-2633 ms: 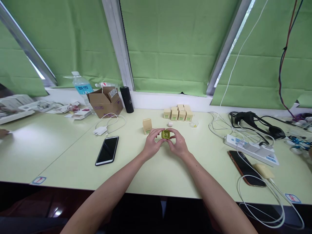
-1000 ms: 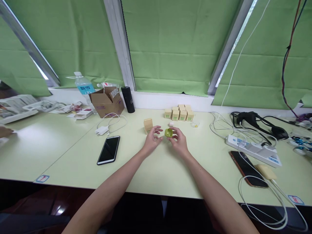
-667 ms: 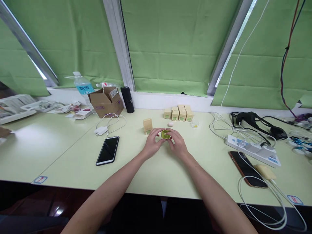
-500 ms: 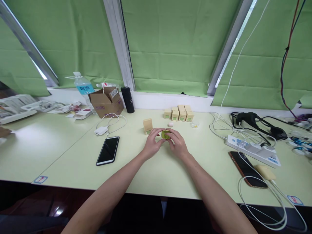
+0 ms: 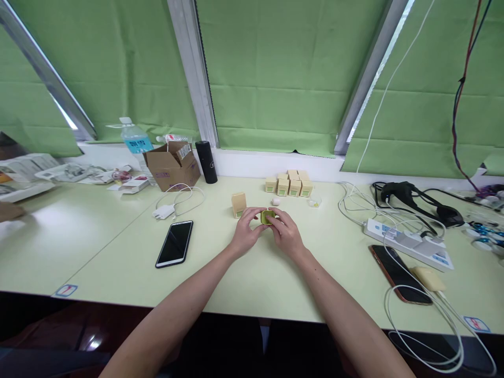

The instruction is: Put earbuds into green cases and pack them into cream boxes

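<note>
My left hand [image 5: 244, 234] and my right hand [image 5: 286, 235] meet over the middle of the pale green table [image 5: 118, 247]. Both pinch a small olive-green case [image 5: 266, 216] between their fingertips; most of it is covered by my fingers. A single tan box [image 5: 238, 204] stands upright just left of my left hand. A cluster of several tan boxes [image 5: 289, 184] sits behind, near the window sill. A tiny white piece [image 5: 276, 201] lies between that cluster and my hands.
A black phone [image 5: 174, 243] lies left of my hands, with a white charger and cable [image 5: 164, 210] behind it. An open cardboard box [image 5: 172, 164], black bottle [image 5: 206, 161] and water bottle [image 5: 135, 140] stand at back left. A power strip [image 5: 407, 241], cables and another phone [image 5: 397, 272] fill the right side.
One second ago my left hand was open beside the green case, which only my right hand held. Now both hands are closed on it. The camera view shifted slightly.
</note>
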Demonstrator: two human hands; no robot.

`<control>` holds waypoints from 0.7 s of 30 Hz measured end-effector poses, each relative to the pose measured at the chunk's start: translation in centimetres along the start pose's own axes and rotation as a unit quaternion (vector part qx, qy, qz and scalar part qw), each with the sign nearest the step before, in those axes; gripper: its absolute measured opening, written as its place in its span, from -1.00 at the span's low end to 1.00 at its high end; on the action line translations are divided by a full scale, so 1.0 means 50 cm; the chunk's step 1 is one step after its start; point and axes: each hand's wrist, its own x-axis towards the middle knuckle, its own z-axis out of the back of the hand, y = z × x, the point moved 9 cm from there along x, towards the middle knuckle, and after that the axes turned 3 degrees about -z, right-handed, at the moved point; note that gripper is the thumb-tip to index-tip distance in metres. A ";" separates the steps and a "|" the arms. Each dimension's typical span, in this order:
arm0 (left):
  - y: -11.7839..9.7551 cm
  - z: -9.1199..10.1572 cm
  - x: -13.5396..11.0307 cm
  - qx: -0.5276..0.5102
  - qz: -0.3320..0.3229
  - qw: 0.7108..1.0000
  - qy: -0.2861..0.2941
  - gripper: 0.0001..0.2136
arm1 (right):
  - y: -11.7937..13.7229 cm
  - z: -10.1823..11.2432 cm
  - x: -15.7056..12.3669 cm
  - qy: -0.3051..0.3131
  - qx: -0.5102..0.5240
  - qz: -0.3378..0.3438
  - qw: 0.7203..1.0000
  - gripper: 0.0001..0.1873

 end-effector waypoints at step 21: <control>0.027 0.008 0.001 -0.038 0.047 0.997 -0.036 -0.65 | -0.031 0.012 -0.003 0.013 0.055 -0.070 0.996 -0.37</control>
